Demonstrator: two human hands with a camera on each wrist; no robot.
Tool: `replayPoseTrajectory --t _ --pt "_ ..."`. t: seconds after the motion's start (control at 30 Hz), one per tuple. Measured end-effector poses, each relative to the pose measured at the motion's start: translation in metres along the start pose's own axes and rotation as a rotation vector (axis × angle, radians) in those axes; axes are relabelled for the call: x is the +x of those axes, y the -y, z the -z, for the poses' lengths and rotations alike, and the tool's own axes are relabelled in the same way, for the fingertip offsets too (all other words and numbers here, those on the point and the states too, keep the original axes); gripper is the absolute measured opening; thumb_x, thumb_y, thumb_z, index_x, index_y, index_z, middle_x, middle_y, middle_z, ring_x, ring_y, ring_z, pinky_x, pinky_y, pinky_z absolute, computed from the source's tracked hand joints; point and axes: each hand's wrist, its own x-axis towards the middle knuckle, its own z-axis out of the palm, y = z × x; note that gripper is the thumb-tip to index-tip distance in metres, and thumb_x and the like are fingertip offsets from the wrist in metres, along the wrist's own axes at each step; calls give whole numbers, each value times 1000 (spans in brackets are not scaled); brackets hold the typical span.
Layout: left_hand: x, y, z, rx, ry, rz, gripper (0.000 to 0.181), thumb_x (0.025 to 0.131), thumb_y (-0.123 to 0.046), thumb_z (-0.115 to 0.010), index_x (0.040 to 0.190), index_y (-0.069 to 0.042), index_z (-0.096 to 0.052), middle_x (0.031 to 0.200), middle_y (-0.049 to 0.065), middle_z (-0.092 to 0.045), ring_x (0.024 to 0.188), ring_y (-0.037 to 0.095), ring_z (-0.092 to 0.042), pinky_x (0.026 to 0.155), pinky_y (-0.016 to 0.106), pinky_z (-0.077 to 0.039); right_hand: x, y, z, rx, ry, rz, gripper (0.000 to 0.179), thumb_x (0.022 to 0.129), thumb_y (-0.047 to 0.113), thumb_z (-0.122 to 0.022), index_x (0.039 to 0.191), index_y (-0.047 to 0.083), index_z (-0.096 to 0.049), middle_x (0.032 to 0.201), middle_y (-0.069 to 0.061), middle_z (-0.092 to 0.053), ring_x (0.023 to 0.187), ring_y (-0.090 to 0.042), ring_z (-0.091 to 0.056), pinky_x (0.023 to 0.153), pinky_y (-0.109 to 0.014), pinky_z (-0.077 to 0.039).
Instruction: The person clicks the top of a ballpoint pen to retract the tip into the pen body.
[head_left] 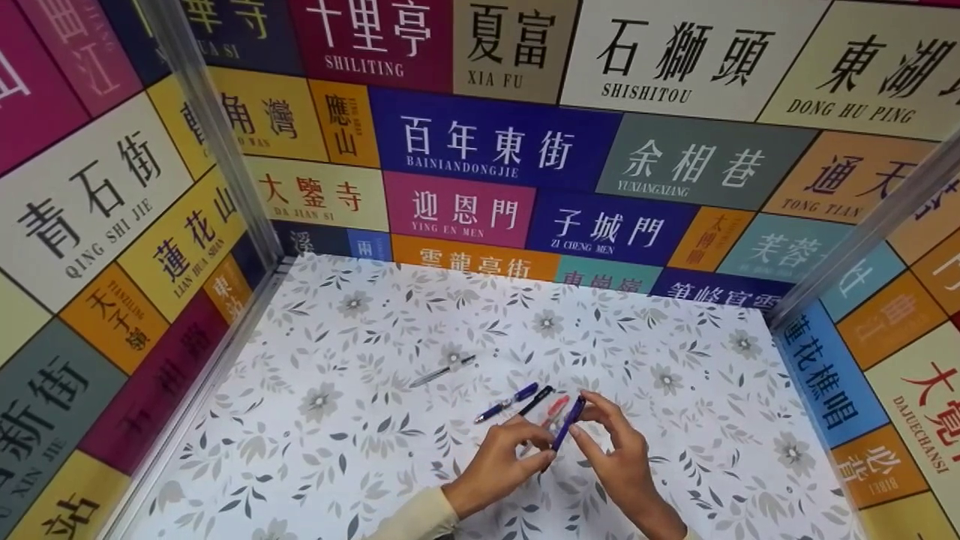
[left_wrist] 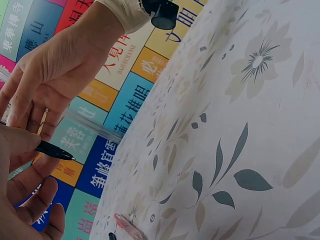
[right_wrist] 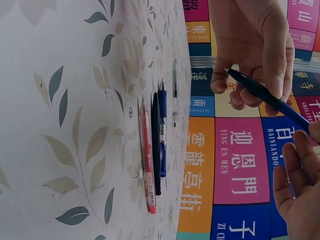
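A blue ballpoint pen (head_left: 570, 421) with a dark grip is held above the table between both hands. My left hand (head_left: 501, 459) pinches it near its tip between thumb and fingers. My right hand (head_left: 624, 454) pinches the other end. In the right wrist view, the pen's point (right_wrist: 227, 70) is bare and juts past the left fingers. Beyond the hands, a red pen (right_wrist: 147, 160), a black pen (right_wrist: 156, 145) and a blue pen with a clear barrel (head_left: 507, 403) lie side by side on the table.
A clear pen (head_left: 442, 371) lies apart, farther left and back on the table (head_left: 420, 315), which has a white leaf-and-flower cover. Panels with coloured sign prints (head_left: 487, 142) stand at the back and both sides, joined by metal corner posts (head_left: 225, 142).
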Motion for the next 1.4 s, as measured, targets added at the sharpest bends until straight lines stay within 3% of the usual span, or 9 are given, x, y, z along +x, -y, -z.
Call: replayPoseTrajectory --t 0.37,0.83,1.13,1.4 --pt "-2 -1 -2 -13 13 11 12 99 -13 -83 111 -12 -84 103 -5 -81 98 4 -68 87 40 -61 0 1 1 -15 43 35 67 86 -24 -79 147 -4 -61 111 -13 -78 105 -17 -77 104 -21 -54" --pt "-3 -8 -4 -60 12 53 9 98 -12 -84 106 -14 -84 104 -5 -81 97 7 -69 87 36 -60 3 3 -3 8 26 124 73 75 -33 -78 142 -10 -62 104 -13 -77 96 -22 -77 97 -16 -54" --pt "-4 -8 -6 -63 19 62 9 99 -12 -83 107 -10 -84 105 -4 -81 97 6 -69 88 31 -59 1 -1 0 68 63 15 66 87 -24 -77 147 -1 -62 108 -12 -77 98 -21 -77 99 -23 -57" --pt "-3 -7 -8 -62 12 56 7 99 -10 -82 106 -10 -84 102 -5 -81 96 6 -69 88 32 -60 2 -2 -1 112 56 -23 64 88 -25 -75 147 -3 -61 106 -11 -76 96 -20 -77 95 -20 -58"
